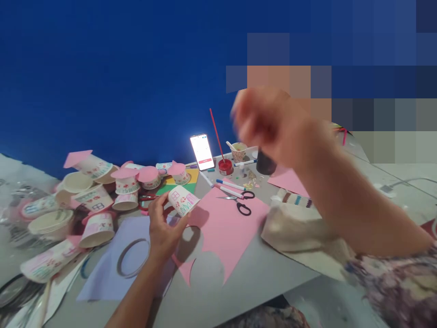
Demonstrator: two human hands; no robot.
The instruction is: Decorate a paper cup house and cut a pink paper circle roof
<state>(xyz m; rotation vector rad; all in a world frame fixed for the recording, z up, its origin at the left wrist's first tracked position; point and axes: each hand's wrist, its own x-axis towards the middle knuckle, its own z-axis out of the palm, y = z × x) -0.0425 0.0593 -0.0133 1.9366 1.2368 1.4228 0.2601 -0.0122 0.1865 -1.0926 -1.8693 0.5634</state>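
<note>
1. One grey table (262, 273) fills the lower half of the view, littered with craft things.
2. A pink paper sheet (228, 228) lies at the centre, with round pieces cut from its 6 o'clock edge.
3. A lavender sheet (102, 273) lies at 9 o'clock of the pink one, with a ring resting on it.
4. Many decorated cups in a heap (92, 200) sit at 10 o'clock of the lavender sheet, some capped with pink paper.
5. The right hand (262, 120) is raised well above the table at 1 o'clock of the centre. It is badly blurred, so I cannot tell whether its fingers are apart or closed.
6. The left hand (164, 230) hovers over the seam of the two sheets, its fingers clamped on a paper cup.
7. The paper cup (183, 200) is tipped on its side at 1 o'clock of the palm. The fingers press its 9 o'clock side and the thumb its 6 o'clock side.
8. The scissors (241, 202) lie on the pink sheet's 12 o'clock edge, well apart from the cup.
9. A lit phone (202, 151) stands at 12 o'clock of the cup.
</note>
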